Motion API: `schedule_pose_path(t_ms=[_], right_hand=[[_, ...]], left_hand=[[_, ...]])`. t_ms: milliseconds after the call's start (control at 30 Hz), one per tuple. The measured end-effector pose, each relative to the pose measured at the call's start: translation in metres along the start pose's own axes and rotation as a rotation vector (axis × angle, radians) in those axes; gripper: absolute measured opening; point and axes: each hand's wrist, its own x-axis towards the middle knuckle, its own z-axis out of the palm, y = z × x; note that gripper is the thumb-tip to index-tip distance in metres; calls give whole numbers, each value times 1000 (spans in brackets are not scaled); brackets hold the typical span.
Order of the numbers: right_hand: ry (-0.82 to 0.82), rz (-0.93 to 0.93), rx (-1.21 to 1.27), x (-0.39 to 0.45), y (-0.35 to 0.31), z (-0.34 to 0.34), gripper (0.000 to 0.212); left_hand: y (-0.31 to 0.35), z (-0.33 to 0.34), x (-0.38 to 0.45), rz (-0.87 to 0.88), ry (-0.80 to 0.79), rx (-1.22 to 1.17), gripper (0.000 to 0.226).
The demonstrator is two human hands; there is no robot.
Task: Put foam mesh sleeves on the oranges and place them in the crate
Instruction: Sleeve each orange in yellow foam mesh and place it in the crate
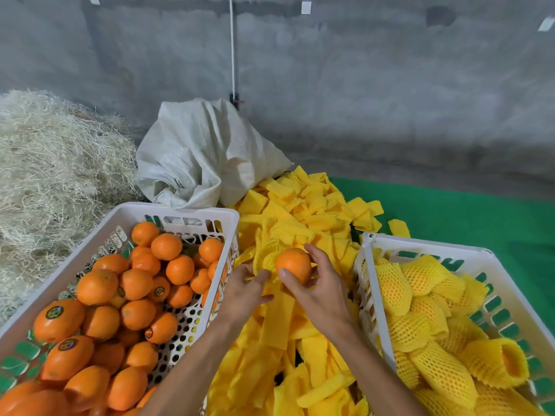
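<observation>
Orange [293, 264] between hands, right [315, 283], left [244, 291].

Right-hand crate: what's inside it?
The right crate holds oranges in yellow mesh sleeves, piled up; one open sleeve end shows fruit. Lower layers and the crate floor are covered.

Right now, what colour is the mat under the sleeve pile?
Green; the mat shows best in the head view, right of the yellow sleeve pile.

Bright orange oranges [99, 319], some bearing dark round stickers, fill the white perforated crate [180, 213] on the left. Yellow foam mesh sleeves [288, 223] with a netted pattern lie piled in the middle. The right crate [426, 246] is white with green showing through its slots. The floor mat [465, 214] is green, the far wall [360, 85] grey, the sack [204, 154] off-white, the straw [57, 163] pale beige.
</observation>
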Motion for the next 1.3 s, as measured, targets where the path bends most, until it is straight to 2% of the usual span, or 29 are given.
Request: schedule_pose_path(t_ms=[100,200,333,567,700,833,933,1033,1100,1133,1200,1233,1300], right_hand=[[-46,-61,35,-1,-2,6,71],[-42,-71,36,3,2,8,63],[-82,-50,43,7,12,7,69],[-119,-126,-49,5,20,10,73],[-113,-28,-65,5,19,10,81],[-31,36,28,6,16,9,69],[-9,85,129,7,16,8,66],[-31,119,174,6,14,8,66],[-58,131,145,5,13,8,67],[-69,140,133,5,13,7,65],[-92,156,127,5,15,5,53],[-106,164,131,6,15,4,46],[-127,185,144,6,16,2,46]], left_hand=[[-1,0,0,30,-27,38,22],[0,-1,2,-9,-56,-58,24],[1,-3,2,-5,-90,-105,17],[-2,-6,1,130,-75,104,17],[-1,-7,-2,74,-116,-12,11],[3,-1,-6,13,-195,-183,6],[12,2,-6,-89,-152,-339,23],[14,-1,-6,-86,-236,-419,47],[12,-5,-6,-37,-282,-365,51],[13,-7,-9,-3,-284,-311,44],[7,-9,-8,76,-279,-221,10],[4,-11,-7,117,-282,-169,12],[4,-11,-6,166,-269,-90,34]])
